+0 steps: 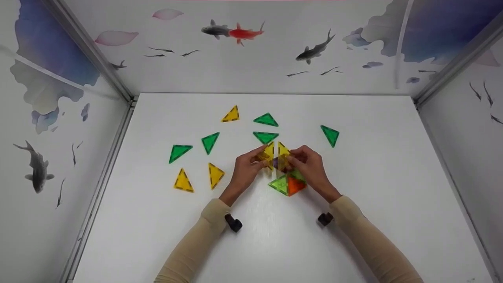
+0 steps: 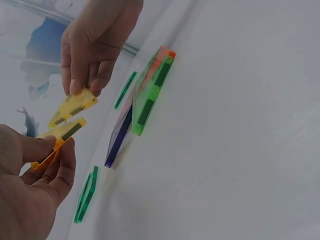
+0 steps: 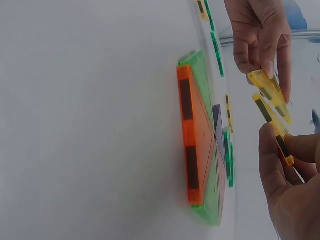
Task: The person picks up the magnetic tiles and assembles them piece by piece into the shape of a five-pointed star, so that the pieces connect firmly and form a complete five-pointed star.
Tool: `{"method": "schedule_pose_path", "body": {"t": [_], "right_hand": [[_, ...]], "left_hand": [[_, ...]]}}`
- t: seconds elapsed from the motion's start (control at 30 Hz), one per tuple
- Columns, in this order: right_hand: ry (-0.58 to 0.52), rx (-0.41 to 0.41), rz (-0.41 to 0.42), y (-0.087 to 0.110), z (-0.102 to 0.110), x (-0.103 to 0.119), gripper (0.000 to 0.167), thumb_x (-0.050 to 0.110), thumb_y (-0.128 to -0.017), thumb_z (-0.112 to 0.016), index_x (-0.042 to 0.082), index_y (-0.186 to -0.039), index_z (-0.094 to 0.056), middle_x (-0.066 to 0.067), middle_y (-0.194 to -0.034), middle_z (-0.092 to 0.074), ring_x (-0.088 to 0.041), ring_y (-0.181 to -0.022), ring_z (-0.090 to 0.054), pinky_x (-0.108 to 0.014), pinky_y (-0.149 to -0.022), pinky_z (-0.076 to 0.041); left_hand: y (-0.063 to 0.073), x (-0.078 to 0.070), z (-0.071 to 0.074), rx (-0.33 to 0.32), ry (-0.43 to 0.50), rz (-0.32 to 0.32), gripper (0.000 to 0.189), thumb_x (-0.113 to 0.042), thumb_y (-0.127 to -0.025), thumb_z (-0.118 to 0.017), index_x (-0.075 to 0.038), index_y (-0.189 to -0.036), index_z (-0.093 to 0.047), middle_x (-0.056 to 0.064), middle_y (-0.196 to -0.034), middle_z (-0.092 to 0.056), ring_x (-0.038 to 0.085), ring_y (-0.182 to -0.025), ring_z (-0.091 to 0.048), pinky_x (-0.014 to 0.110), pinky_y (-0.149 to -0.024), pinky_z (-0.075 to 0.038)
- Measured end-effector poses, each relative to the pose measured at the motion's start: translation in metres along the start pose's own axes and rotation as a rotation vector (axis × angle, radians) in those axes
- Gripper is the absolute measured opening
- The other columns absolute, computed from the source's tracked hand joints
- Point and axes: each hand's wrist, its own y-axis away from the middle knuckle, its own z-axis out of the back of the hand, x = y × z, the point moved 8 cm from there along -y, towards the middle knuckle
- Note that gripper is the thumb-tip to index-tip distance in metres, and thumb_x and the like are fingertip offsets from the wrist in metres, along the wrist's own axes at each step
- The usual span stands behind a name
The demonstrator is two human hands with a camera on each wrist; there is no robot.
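My left hand (image 1: 246,169) pinches a yellow triangular magnetic tile (image 1: 269,151) between thumb and fingers. A second yellow triangular tile (image 1: 283,152) is pinched by my right hand (image 1: 312,167). Both tiles are raised above the table, their edges facing each other; in the left wrist view a narrow gap shows between the left-hand tile (image 2: 70,131) and the right-hand tile (image 2: 75,106). Below the hands lies a flat group of joined triangles, with light green (image 1: 279,184), orange (image 1: 295,185) and purple (image 2: 120,140) pieces. My right hand partly covers this group in the head view.
Loose green triangles (image 1: 266,119) lie at the back, at the left and at the right (image 1: 330,135). Loose yellow triangles lie at the back (image 1: 232,114) and to the left (image 1: 183,181). Walls printed with fish border the white table (image 1: 275,243).
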Motion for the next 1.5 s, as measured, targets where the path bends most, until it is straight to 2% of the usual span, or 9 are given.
{"method": "schedule_pose_path", "body": {"t": [0.13,0.27,0.53,0.77,0.87,0.97,1.13,1.27,1.5], "right_hand": [[-0.044,0.011,0.004,-0.003,-0.006,0.002,0.020,0.009,-0.106,-0.075,0.001,-0.124,-0.068,-0.014,-0.117,-0.078,-0.029,-0.098,-0.076,-0.035,-0.087,-0.066],[-0.069,0.024,-0.008,-0.007,-0.013,0.001,0.023,0.010,-0.106,-0.075,0.002,-0.126,-0.067,-0.015,-0.118,-0.078,-0.029,-0.099,-0.076,-0.041,-0.086,-0.067],[-0.084,0.129,-0.089,-0.018,-0.037,0.000,0.024,0.009,-0.107,-0.073,0.004,-0.129,-0.067,-0.014,-0.126,-0.073,-0.029,-0.110,-0.076,-0.032,-0.094,-0.063],[0.107,0.204,-0.012,-0.032,-0.061,0.008,0.021,0.009,-0.107,-0.073,0.008,-0.127,-0.072,-0.005,-0.119,-0.075,-0.025,-0.107,-0.068,-0.037,-0.102,-0.060],[0.196,0.239,0.030,-0.037,-0.074,0.010,0.024,0.009,-0.107,-0.072,0.007,-0.131,-0.072,-0.006,-0.122,-0.074,-0.026,-0.111,-0.066,-0.043,-0.106,-0.058],[0.257,0.263,0.026,-0.041,-0.085,0.008,0.028,0.010,-0.108,-0.071,0.006,-0.135,-0.070,-0.008,-0.128,-0.070,-0.028,-0.119,-0.062,-0.047,-0.113,-0.053],[0.364,0.284,-0.027,-0.047,-0.098,0.000,0.032,0.015,-0.108,-0.072,0.008,-0.138,-0.067,-0.006,-0.134,-0.064,-0.027,-0.126,-0.055,-0.047,-0.120,-0.047],[0.415,0.300,0.005,-0.050,-0.104,0.004,0.032,0.015,-0.108,-0.072,0.005,-0.138,-0.068,-0.008,-0.134,-0.065,-0.028,-0.126,-0.055,-0.047,-0.120,-0.047],[0.434,0.326,-0.060,-0.050,-0.107,0.002,0.038,0.019,-0.108,-0.073,0.008,-0.143,-0.064,-0.006,-0.138,-0.059,-0.026,-0.130,-0.052,-0.048,-0.123,-0.044]], "left_hand": [[-0.003,-0.001,-0.003,0.008,0.021,0.007,0.051,-0.002,-0.104,-0.074,-0.008,-0.154,-0.065,0.010,-0.132,-0.075,0.021,-0.107,-0.072,0.031,-0.095,-0.062],[-0.004,0.001,0.002,-0.008,0.029,0.020,0.050,-0.003,-0.103,-0.076,-0.013,-0.152,-0.069,0.010,-0.121,-0.076,0.021,-0.103,-0.072,0.031,-0.093,-0.063],[0.000,0.012,0.025,-0.031,-0.020,0.099,0.051,0.001,-0.103,-0.074,-0.016,-0.151,-0.070,0.006,-0.118,-0.074,0.022,-0.104,-0.069,0.030,-0.095,-0.062],[0.001,0.025,0.050,-0.037,-0.099,0.173,0.052,0.000,-0.104,-0.073,-0.017,-0.153,-0.068,0.003,-0.128,-0.074,0.023,-0.112,-0.065,0.031,-0.100,-0.060],[0.000,0.030,0.060,-0.046,-0.132,0.192,0.052,0.002,-0.103,-0.073,-0.016,-0.152,-0.068,0.003,-0.130,-0.074,0.023,-0.113,-0.064,0.032,-0.103,-0.059],[-0.001,0.033,0.068,-0.055,-0.171,0.190,0.051,0.004,-0.103,-0.072,-0.013,-0.151,-0.069,0.005,-0.130,-0.074,0.024,-0.112,-0.063,0.035,-0.104,-0.058],[-0.003,0.036,0.073,-0.055,-0.215,0.196,0.051,0.005,-0.102,-0.072,-0.010,-0.150,-0.069,0.008,-0.138,-0.073,0.025,-0.112,-0.063,0.040,-0.107,-0.057],[-0.004,0.038,0.075,-0.056,-0.260,0.198,0.049,0.004,-0.102,-0.073,-0.007,-0.150,-0.068,0.011,-0.145,-0.071,0.026,-0.118,-0.066,0.044,-0.111,-0.055],[-0.007,0.037,0.076,-0.020,-0.469,0.182,0.046,-0.007,-0.105,-0.075,-0.004,-0.150,-0.067,0.014,-0.141,-0.072,0.031,-0.119,-0.055,0.044,-0.109,-0.047]]}}
